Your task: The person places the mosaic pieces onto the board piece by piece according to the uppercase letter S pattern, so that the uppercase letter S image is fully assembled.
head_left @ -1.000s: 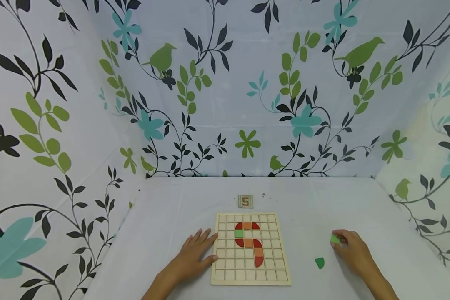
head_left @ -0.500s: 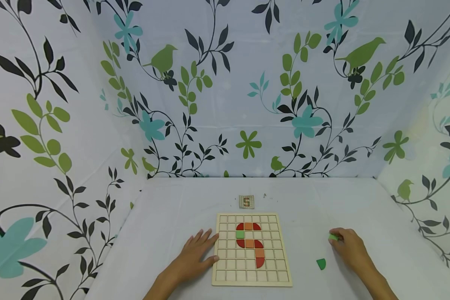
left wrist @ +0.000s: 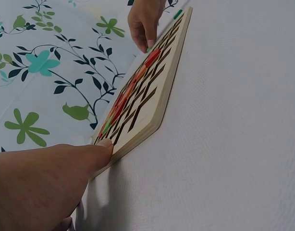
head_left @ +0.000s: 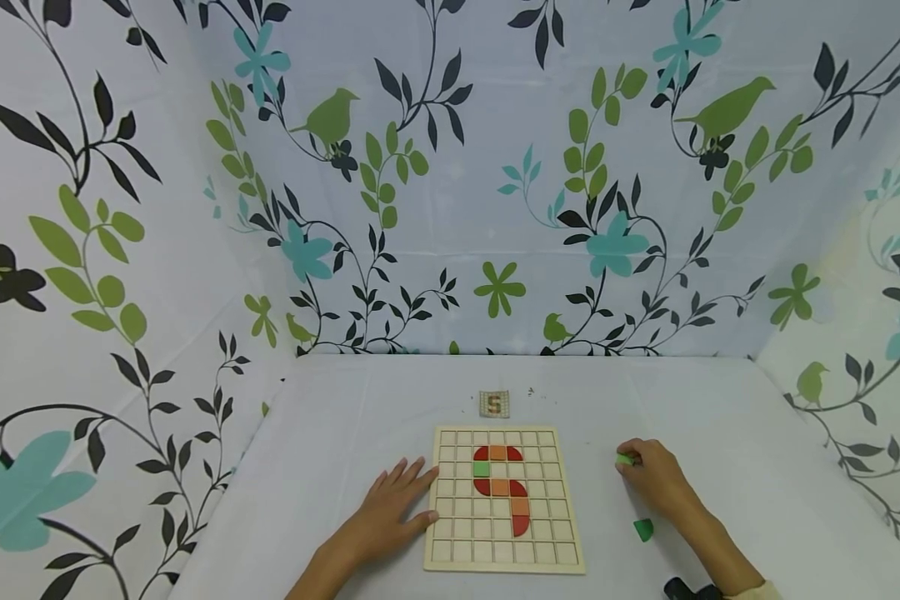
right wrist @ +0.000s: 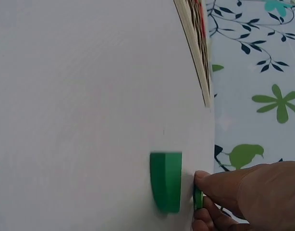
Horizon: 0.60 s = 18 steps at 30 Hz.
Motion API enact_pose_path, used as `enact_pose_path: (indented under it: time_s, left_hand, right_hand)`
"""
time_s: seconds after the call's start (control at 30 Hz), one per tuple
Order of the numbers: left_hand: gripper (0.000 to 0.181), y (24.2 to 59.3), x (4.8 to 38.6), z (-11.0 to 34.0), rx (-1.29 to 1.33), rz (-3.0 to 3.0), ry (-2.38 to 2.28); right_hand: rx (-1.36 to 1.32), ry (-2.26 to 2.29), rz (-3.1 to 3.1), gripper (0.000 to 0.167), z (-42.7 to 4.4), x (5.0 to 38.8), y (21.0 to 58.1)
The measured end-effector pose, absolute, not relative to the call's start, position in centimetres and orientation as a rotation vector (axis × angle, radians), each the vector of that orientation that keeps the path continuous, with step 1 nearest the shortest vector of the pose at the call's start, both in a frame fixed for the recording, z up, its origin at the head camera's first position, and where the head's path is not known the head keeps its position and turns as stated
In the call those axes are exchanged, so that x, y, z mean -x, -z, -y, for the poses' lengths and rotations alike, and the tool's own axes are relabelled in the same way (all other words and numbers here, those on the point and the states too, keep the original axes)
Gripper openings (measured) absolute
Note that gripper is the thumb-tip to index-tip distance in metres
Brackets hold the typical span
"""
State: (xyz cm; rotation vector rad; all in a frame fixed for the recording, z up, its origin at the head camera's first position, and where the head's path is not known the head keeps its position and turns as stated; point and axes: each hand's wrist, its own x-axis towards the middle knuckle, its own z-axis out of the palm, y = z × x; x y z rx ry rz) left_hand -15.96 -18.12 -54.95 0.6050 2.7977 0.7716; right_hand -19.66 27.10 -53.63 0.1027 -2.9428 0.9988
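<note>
A wooden grid board [head_left: 457, 552] lies on the white table, with red, orange and light green tiles set in it in an S-like shape. My left hand [head_left: 390, 518] rests at the board's left edge, its fingers spread; the left wrist view shows the thumb [left wrist: 102, 150] on the rim. To the right of the board, my right hand [head_left: 656, 477] pinches a light green square tile [head_left: 625, 459] between thumb and fingers, which partly hide it. A darker green quarter-round tile [head_left: 643, 529] lies on the table near the right wrist, seen close up in the right wrist view.
A small card [head_left: 494, 404] with an S pattern lies behind the board. Patterned cloth [head_left: 450, 208] with leaves and birds hangs at the back and sides. A black device [head_left: 692, 589] sits at the right forearm near the bottom edge.
My right hand has moved left and slightly away from me, toward the board, carrying the light green tile. My left hand stays at the board's edge.
</note>
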Motion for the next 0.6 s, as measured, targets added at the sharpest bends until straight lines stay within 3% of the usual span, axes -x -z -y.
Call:
enact_pose_path:
  time_s: [0.37,0.6]
  left_hand:
    - [0.071,54.9,16.0,18.0,-0.611,-2.801,-0.771]
    - [0.07,54.9,16.0,18.0,-0.602,-2.801,-0.778]
  right_hand:
    - [-0.233,-1.067,2.909,0.028,-20.1,18.5,53.2]
    - [-0.528,-1.134,2.874,0.024,-15.4,16.2,52.0]
